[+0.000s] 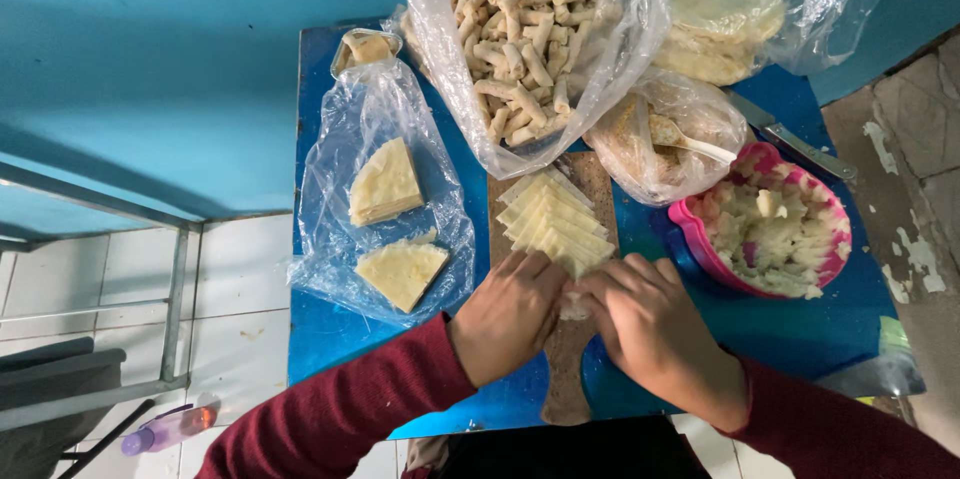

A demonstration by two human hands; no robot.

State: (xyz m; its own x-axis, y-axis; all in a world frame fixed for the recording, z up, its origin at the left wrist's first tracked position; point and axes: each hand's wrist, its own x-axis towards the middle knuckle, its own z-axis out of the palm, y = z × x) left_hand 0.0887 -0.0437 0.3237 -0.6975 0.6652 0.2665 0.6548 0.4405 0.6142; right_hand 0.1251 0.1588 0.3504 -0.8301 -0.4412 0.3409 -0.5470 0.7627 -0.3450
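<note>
- Head view: my left hand (508, 315) and right hand (647, 324) meet over the near end of the board (568, 379), both closed with the fingertips on one small wrapper (574, 301) with pale filling. It lies on the board just below the stack (555, 224) of cut wrappers.
- To roll well, I judge I must keep the fingers of both hands level, tuck the near edge tight over the filling, and press lightly so that the thin sheet does not tear.
- The stack touches my fingertips, so I should roll without pushing it up the board.
- On my right the pink bowl (770, 234) of filling is near my right hand; a reach to it is short and free.
- On my left a plastic sheet (375, 189) with folded wrappers lies just beside the board; my left sleeve could catch its edge.
- The bag of rolls (525, 39) stands behind the stack, well apart from my hands.
- The near edge of the table (340, 339) is close under my wrists, and the board handle reaches nearly to it, so there is little room toward me.
</note>
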